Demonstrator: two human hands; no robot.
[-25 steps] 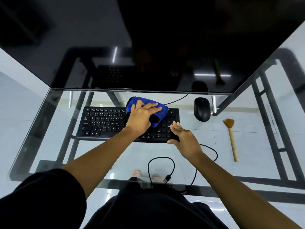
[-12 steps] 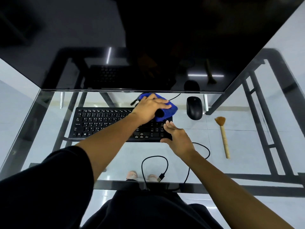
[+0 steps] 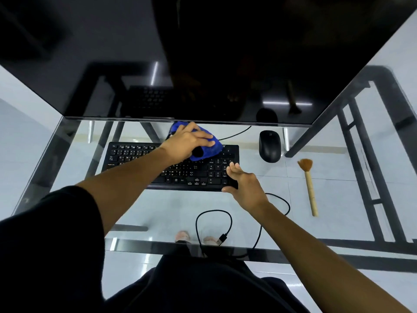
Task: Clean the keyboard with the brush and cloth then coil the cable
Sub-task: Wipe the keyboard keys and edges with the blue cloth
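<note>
A black keyboard (image 3: 140,159) lies on the glass desk below the monitor. My left hand (image 3: 187,142) presses a bunched blue cloth (image 3: 208,149) onto the keyboard's upper right part. My right hand (image 3: 244,184) grips the keyboard's near right corner, thumb under the front edge and fingers on the number pad. The keyboard's black cable (image 3: 213,222) loops loosely on the glass in front, its USB plug near the desk's front edge. A wooden-handled brush (image 3: 310,186) with tan bristles lies to the right, untouched.
A dark monitor (image 3: 203,64) fills the upper view, its lower edge just behind the keyboard. A black mouse (image 3: 269,145) sits to the keyboard's right. The glass desk (image 3: 67,166) rests on a black metal frame (image 3: 370,177); feet show through the glass.
My left hand has slid the blue cloth rightward and towards the keyboard's back edge. My right hand keeps its hold on the keyboard's near right corner. The view shifted slightly.
</note>
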